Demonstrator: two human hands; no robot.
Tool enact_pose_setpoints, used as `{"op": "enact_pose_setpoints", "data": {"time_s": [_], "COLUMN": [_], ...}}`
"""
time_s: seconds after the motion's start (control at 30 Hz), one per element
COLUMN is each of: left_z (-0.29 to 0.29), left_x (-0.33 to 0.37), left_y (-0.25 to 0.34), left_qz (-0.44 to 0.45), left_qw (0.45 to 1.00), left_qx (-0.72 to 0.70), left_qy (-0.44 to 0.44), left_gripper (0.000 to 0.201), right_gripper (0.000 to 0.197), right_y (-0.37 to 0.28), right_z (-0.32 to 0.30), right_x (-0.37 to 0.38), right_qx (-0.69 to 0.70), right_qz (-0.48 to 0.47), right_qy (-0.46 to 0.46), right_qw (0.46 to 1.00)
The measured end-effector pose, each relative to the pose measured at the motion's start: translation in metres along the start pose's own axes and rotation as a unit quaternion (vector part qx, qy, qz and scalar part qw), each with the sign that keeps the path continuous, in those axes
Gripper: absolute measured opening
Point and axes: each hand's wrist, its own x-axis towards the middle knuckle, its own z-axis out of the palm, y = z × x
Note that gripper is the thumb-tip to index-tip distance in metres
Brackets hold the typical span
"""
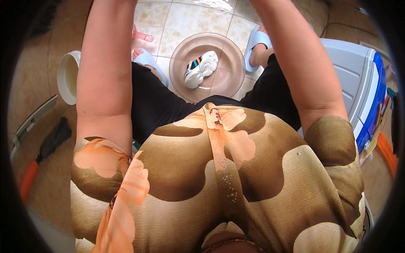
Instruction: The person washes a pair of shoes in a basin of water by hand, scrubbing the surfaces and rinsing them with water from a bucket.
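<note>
Both of my bare arms stretch forward past the top edge of the head view: my left arm (104, 67) and my right arm (301, 55). Neither hand is visible, so what they hold or touch is hidden. Between my feet, a translucent brownish round basin (177, 71) stands on the tiles. A sneaker (206, 63) with a thick white sole lies tipped on its side in it, showing black, orange and blue stripes. Beside my left forearm is a pink plastic handle (145, 37), its other end covered by the arm.
Light blue slippers (258, 40) are on my feet, either side of the basin. A white bucket (67, 80) stands left, near a dark brush (55, 137) with an orange handle. At right is a grey-and-blue washing machine (348, 69). Tiled floor (177, 19) stretches ahead.
</note>
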Motion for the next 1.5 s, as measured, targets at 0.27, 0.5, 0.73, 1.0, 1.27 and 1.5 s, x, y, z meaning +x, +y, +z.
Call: {"op": "enact_pose_setpoints", "data": {"time_s": [0.27, 0.5, 0.73, 1.0, 1.27, 1.5], "left_z": [-0.004, -0.132, -0.153, -0.159, -0.159, -0.143], "left_x": [-0.086, -0.241, -0.312, -0.315, -0.29, -0.274], "left_y": [-0.053, -0.146, -0.166, -0.163, -0.175, -0.179], "left_qz": [-0.02, -0.304, -0.517, -0.407, -0.369, -0.345], "left_qw": [0.914, 0.544, 0.454, 0.464, 0.544, 0.523], "left_qx": [0.357, 0.754, 0.639, 0.638, 0.472, 0.565], "left_qy": [0.194, 0.208, 0.345, 0.46, 0.587, 0.537], "left_gripper": [0.052, 0.08, 0.053, 0.028, 0.028, 0.056], "right_gripper": [0.058, 0.049, 0.034, 0.064, 0.077, 0.095], "right_y": [0.062, 0.203, 0.26, 0.307, 0.279, 0.287], "right_z": [0.052, 0.069, 0.071, 0.031, 0.005, 0.012], "right_x": [-0.06, -0.193, -0.2, -0.171, -0.088, -0.077], "right_qx": [-0.024, 0.092, 0.13, 0.039, -0.215, -0.429], "right_qz": [0.055, 0.446, 0.606, 0.582, 0.545, 0.453], "right_qy": [0.078, 0.322, 0.238, 0.307, 0.314, 0.232], "right_qw": [0.995, 0.83, 0.747, 0.752, 0.747, 0.746]}}
